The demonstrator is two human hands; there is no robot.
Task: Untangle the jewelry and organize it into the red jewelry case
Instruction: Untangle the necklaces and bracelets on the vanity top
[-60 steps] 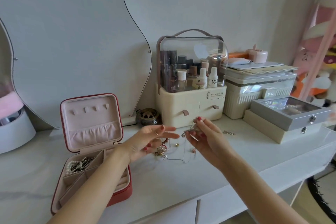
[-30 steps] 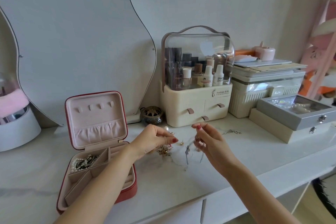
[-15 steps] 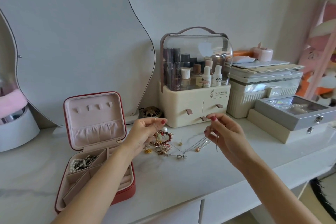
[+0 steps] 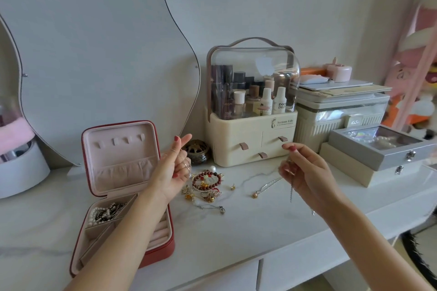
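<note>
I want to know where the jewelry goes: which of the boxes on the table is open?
The red jewelry case, at the left by the left arm: its lid stands up, showing pink lining. The grey box and cream box at right are closed.

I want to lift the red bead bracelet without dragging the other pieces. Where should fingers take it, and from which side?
Probably pinch the far arc of the red bead bracelet, coming from above. It lies flat as a ring on the tabletop, and the gold pieces crowd its near and left edges, so that arc looks freest.

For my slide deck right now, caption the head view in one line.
Both hands lift thin chains above tangled jewelry beside the open red jewelry case.
</note>
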